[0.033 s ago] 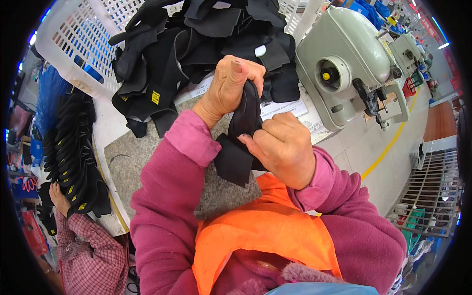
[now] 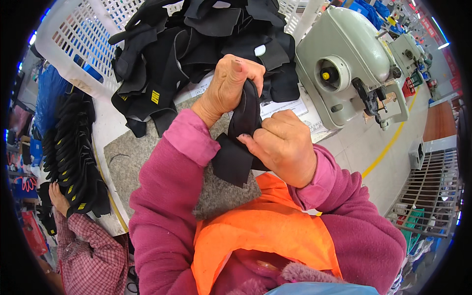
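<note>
Both of my hands grip one black fabric piece (image 2: 246, 115), a soft padded-looking cut part, above a grey speckled mat. My left hand (image 2: 228, 88) is closed around its upper end, thumb up. Lower and to the right, my right hand (image 2: 287, 145) is curled into a fist, its thumb pressed on the piece. Between the hands the fabric is folded lengthwise into a curved strip. A flat black flap hangs from it toward the orange apron (image 2: 265, 221). Parts of the piece inside my fingers are hidden.
Beyond my hands, a heap of black pieces (image 2: 214, 24) spills from a white plastic basket (image 2: 78, 46). A pale green sewing machine (image 2: 349, 44) stands right. Left, a co-worker's hand (image 2: 59, 199) touches a row of stacked black pieces (image 2: 73, 147). The grey mat (image 2: 142, 162) lies below.
The hanging flap of the black piece has shifted very slightly to the left. My hands keep the same grip.
</note>
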The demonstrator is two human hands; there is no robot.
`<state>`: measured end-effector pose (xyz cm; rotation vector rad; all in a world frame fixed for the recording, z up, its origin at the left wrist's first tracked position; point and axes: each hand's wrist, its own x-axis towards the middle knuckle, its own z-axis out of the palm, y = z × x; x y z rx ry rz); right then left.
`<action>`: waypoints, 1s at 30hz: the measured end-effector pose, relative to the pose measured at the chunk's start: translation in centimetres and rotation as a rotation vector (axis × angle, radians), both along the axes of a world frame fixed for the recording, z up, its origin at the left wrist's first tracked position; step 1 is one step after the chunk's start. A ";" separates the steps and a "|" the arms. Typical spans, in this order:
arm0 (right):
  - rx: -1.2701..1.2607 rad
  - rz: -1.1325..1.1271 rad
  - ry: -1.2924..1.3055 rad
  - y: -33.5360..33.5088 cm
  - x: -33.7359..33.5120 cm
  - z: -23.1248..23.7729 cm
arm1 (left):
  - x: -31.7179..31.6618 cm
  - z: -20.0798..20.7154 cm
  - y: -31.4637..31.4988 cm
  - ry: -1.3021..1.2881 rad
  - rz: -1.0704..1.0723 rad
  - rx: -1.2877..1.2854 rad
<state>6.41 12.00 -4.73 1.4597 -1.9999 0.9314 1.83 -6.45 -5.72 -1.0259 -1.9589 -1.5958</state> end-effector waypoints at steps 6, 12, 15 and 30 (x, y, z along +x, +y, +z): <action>0.101 -0.010 0.055 1.3 -0.1 1.5 | 0.9 1.0 0.0 0.093 0.155 -0.028; 0.037 0.004 -0.060 0.2 -0.6 -0.3 | 1.2 0.3 0.7 0.049 0.160 -0.012; 0.085 -0.061 -0.042 1.5 -0.3 -0.8 | 0.9 -0.1 0.4 0.068 0.179 -0.027; 0.108 -0.311 -0.139 3.6 2.6 -0.7 | 2.1 0.1 1.0 0.148 0.429 -0.058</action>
